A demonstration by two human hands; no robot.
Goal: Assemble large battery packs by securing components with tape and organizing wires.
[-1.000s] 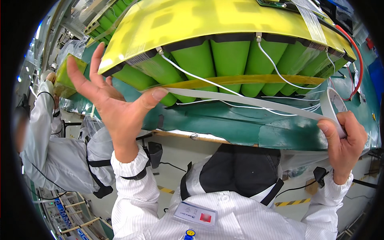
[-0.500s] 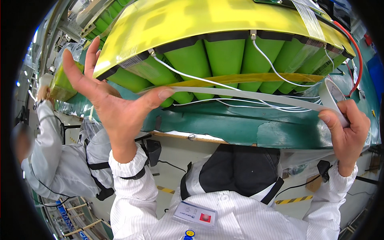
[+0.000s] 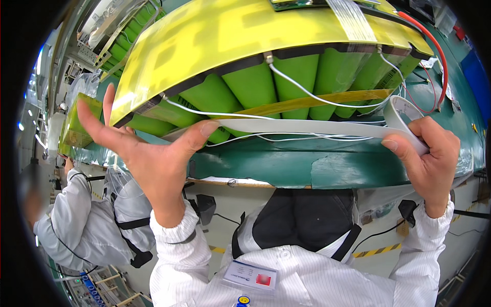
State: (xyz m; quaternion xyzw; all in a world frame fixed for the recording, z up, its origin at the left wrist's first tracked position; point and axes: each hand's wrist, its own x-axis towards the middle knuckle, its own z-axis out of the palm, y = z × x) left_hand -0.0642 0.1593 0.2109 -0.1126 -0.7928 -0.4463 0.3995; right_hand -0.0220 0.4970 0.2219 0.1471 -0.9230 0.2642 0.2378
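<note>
My left hand (image 3: 153, 153) spread open, thumb pinning tape strip (image 3: 307, 127) flat | right hand (image 3: 432, 158) grips tape roll (image 3: 404, 113), keeping strip taut beside battery pack (image 3: 266, 66)

The row of round battery tubes (image 3: 255, 84) is bright green. A flat yellow sheet (image 3: 245, 36) covers them. A pale grey-white strip of tape (image 3: 307, 127) stretches across. Thin wires (image 3: 317, 97) are white, one curved wire (image 3: 444, 66) is red. The table top (image 3: 286, 163) is dark green. Striped white sleeves (image 3: 317, 281).
</note>
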